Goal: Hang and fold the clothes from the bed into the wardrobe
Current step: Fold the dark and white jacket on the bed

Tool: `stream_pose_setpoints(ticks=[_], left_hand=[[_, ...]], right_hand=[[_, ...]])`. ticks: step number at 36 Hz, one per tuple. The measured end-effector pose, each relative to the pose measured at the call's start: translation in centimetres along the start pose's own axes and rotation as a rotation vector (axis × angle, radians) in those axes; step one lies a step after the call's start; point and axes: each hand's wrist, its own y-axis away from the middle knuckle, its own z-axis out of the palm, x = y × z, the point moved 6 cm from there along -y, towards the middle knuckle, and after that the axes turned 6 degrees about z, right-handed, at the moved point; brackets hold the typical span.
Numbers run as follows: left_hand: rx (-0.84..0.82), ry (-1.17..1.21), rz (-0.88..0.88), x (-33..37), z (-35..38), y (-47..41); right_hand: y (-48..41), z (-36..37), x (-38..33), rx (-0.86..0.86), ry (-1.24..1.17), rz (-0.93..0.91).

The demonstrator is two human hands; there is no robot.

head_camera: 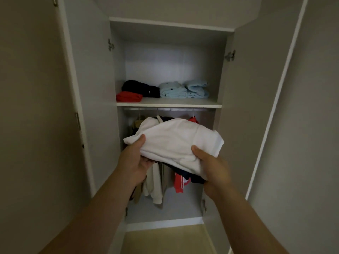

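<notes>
A folded white garment (172, 142) is held up in front of the open wardrobe, below its shelf (168, 103). My left hand (135, 160) grips the garment's left edge, thumb on top. Its right edge is gripped by my right hand (211, 165), thumb also on top. On the shelf lie a folded red piece (129, 97), a dark folded piece (140, 88) and two light blue folded pieces (172, 90). Below the shelf, clothes hang from a rail (165, 109): beige ones (154, 182) at the left, a red one (178, 181) at the right, partly hidden by the white garment.
Both wardrobe doors stand open, the left door (88, 88) and the right door (256, 107) flanking my arms. The wardrobe's white bottom edge (165, 223) sits above a light wooden floor (165, 241). The shelf's front right part is bare.
</notes>
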Motion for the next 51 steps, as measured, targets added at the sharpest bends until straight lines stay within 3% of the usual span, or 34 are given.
stream_pose_setpoints(ticks=[10, 19, 23, 28, 35, 38, 40, 43, 45, 47, 49, 51], left_hand=[[-0.046, -0.025, 0.015, -0.3, 6.4, -21.6], [0.037, -0.025, 0.057, -1.8, 9.6, -35.6], [0.047, -0.014, 0.1, -2.3, 10.7, -40.5], [0.1, -0.006, 0.178, -1.1, 13.1, -46.1], [0.087, -0.029, 0.386, 1.1, 15.7, -51.9], [0.132, -0.2, 0.458, 0.7, 15.3, -53.3], [0.203, -0.49, 0.45, 0.2, 14.6, -54.1], [0.218, -1.384, 0.312, -0.3, 13.6, -55.2], [0.149, -1.8, 0.219, -0.2, 13.7, -55.7], [0.213, -1.901, 0.308, 1.3, 14.6, -55.9], [0.345, -1.865, 0.556, 3.5, 16.4, -55.9], [0.377, -1.83, 0.854, 4.8, 18.8, -56.1]], right_hand=[[-20.9, 5.9, -4.6, 0.004, 0.003, -0.011], [-36.9, 9.1, -7.7, -0.052, 0.046, 0.009], [-43.5, 11.0, -9.6, -0.151, 0.028, 0.015], [-50.5, 14.5, -12.6, -0.366, 0.07, 0.172], [-59.4, 19.8, -17.8, -0.48, 0.042, 0.065], [-63.6, 20.7, -18.5, -0.301, 0.147, -0.11], [-65.7, 20.8, -19.0, -0.16, 0.482, -0.372], [-67.4, 22.2, -17.2, -0.255, 1.035, -0.526], [-67.8, 22.7, -15.4, -0.347, 1.35, -0.534], [-67.7, 22.9, -14.9, -0.336, 1.43, -0.575], [-67.5, 22.9, -15.0, -0.29, 1.454, -0.617], [-67.0, 22.7, -15.4, -0.192, 1.489, -0.706]])
